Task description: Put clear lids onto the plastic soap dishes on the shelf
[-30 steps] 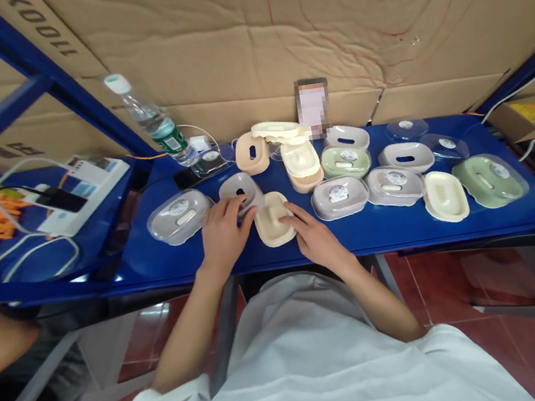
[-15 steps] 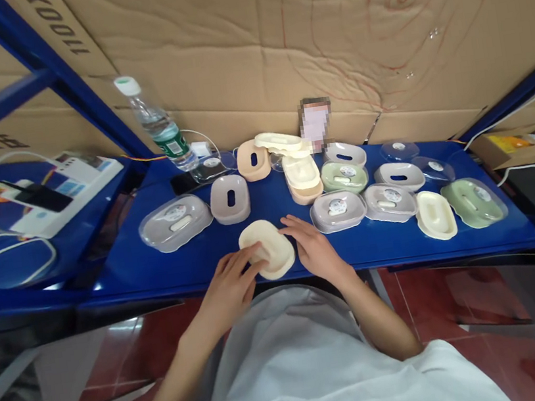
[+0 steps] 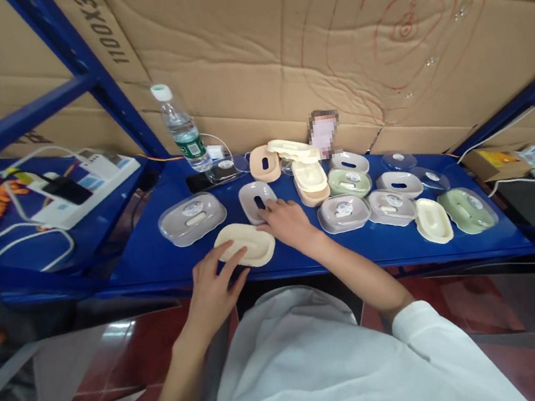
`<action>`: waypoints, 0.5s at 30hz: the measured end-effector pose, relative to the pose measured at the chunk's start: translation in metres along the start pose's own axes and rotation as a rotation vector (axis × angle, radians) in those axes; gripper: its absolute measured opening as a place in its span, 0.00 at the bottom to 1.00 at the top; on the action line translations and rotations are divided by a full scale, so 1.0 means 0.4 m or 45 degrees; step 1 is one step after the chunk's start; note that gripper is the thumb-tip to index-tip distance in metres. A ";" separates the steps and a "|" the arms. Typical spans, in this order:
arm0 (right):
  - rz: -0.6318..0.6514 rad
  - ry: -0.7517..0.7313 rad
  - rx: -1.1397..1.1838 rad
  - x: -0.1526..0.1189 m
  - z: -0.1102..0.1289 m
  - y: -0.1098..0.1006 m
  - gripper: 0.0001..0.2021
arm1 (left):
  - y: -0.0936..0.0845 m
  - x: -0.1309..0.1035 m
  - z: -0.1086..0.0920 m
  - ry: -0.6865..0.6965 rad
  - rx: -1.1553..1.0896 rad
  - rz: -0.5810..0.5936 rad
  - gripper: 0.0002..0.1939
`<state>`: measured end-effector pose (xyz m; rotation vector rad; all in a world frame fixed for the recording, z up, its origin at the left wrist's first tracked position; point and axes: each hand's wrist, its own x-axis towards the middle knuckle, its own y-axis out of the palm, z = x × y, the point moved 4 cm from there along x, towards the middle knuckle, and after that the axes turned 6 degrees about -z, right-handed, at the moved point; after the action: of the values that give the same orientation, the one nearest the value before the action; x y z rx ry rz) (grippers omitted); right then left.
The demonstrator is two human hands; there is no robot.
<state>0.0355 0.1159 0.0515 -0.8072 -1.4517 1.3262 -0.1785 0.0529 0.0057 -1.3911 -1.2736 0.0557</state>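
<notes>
The wide-fingered left hand (image 3: 214,286) could push the cream tray (image 3: 257,247) off the desk's front edge (image 3: 400,257) — grip of right hand (image 3: 293,223) unclear.

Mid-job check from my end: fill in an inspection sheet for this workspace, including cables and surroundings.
Surface: blue table, with lidded boxes on it.
Things at hand: cream tray near the front edge; slotted grey box behind it.
Clutter: water bottle at back left.
Grips: left hand has fingers on the cream tray; right hand is at the slotted grey box, hold unclear.
Cables: white cable looped near the power strip.
Surroundings: cardboard behind, blue frame left.
</notes>
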 end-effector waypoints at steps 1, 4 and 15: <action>-0.013 -0.002 0.007 -0.015 -0.020 -0.007 0.16 | 0.001 0.004 0.008 -0.044 -0.011 -0.012 0.24; -0.101 -0.057 0.156 -0.071 -0.077 -0.036 0.14 | 0.018 0.020 0.025 -0.219 -0.145 0.025 0.35; -0.132 -0.334 0.575 -0.211 -0.068 -0.031 0.15 | 0.066 0.071 -0.016 0.020 -0.022 0.012 0.18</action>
<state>0.0886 0.0445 0.0434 -0.2676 -1.2956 1.6421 -0.1464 0.0755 0.0061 -1.4098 -1.2574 0.0405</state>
